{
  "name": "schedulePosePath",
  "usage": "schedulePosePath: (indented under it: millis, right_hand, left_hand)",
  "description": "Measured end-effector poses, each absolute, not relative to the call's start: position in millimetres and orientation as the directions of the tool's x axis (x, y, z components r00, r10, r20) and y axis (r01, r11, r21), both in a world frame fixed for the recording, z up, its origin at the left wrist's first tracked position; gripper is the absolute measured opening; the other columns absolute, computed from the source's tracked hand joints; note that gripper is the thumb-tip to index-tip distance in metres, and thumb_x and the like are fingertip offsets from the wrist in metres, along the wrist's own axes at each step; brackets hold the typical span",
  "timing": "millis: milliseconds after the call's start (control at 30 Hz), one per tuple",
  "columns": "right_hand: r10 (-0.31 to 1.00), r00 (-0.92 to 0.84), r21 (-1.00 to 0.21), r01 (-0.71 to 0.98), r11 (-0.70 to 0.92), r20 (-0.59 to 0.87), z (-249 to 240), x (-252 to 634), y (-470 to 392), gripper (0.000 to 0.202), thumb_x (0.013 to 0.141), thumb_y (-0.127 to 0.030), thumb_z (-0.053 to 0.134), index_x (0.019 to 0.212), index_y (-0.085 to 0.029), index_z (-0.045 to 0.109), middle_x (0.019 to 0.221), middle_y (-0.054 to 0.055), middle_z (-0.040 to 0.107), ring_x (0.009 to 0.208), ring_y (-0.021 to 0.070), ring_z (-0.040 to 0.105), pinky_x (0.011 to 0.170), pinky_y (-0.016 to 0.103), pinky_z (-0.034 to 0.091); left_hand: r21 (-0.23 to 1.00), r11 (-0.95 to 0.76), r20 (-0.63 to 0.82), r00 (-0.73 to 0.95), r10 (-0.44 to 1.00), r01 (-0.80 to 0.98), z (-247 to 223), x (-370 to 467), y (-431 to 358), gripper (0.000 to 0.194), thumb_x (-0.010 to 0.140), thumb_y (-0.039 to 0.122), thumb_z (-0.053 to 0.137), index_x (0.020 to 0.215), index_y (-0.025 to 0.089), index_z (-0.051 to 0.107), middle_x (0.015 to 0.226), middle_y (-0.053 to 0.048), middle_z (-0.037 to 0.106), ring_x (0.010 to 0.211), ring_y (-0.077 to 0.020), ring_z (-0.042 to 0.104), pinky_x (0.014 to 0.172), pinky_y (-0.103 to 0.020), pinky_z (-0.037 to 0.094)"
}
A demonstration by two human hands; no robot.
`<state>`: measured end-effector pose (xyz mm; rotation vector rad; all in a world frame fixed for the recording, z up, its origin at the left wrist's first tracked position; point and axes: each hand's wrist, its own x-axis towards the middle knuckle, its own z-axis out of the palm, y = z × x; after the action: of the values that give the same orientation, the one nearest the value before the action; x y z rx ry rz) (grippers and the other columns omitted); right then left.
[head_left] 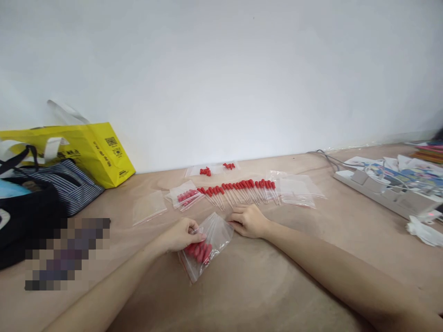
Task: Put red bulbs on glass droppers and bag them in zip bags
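Observation:
My left hand (185,236) is closed, thumb and fingers pinching a clear zip bag (218,233). Inside that bag lie several red, rounded pieces (200,252), partly seen through the plastic. My right hand (249,221) rests low over the table with its fingers curled, their tips beside the bag's right corner; whatever they hold, if anything, is hidden. Just beyond it, thin pale sticks with red tips (238,186) lie side by side in a long row. To the row's left is another clear bag (187,196) with red pieces in it.
Flat clear bags (299,186) lie right of the row, and one more bag (149,207) lies left. Small red pieces (229,166) sit on plastic near the wall. A yellow bag (104,157) and striped bag (78,184) stand left; a white power strip (384,196) with cables lies right.

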<state>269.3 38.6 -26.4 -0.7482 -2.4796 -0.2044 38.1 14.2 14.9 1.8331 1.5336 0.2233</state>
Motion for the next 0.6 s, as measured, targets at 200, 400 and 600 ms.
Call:
schedulePosePath:
  millis: [200,400,600]
  right_hand:
    - [0.472,-0.698,-0.02,0.549,0.836,0.539,-26.2,269.2,39.1,0.015,0.08,-0.024,0.046,0.077,-0.018,0.059,0.07,0.0,0.059,0.067,0.012,0.05,0.056,0.023,0.029]
    - [0.482,-0.693,-0.022,0.559,0.829,0.536,-26.3,268.8,39.8,0.014,0.079,-0.025,0.047,0.076,-0.018,0.058,0.069,0.0,0.058,0.066,0.012,0.05,0.056,0.023,0.028]
    - [0.476,-0.695,-0.024,0.552,0.834,0.538,-26.1,268.7,39.7,0.014,0.08,-0.025,0.047,0.076,-0.018,0.059,0.071,0.001,0.059,0.067,0.0118,0.05,0.056,0.023,0.029]
  left_hand:
    - [0.722,-0.041,-0.198,0.263,0.944,0.691,27.3,27.4,16.2,0.035,0.063,0.051,0.05,0.059,0.017,0.045,0.047,0.006,0.049,0.048,-0.0121,0.049,0.047,-0.021,0.035]
    - [0.761,0.152,0.016,-0.253,0.967,0.63,34.7,-3.9,75.2,0.028,0.076,0.039,0.046,0.07,0.013,0.056,0.06,0.0,0.058,0.06,-0.0163,0.056,0.051,-0.023,0.041]
    - [0.694,0.284,-0.014,-0.382,0.924,0.662,27.0,-13.0,139.1,0.029,0.084,0.028,0.048,0.109,0.013,0.048,0.108,-0.008,0.052,0.091,-0.0183,0.054,0.076,-0.038,0.047]
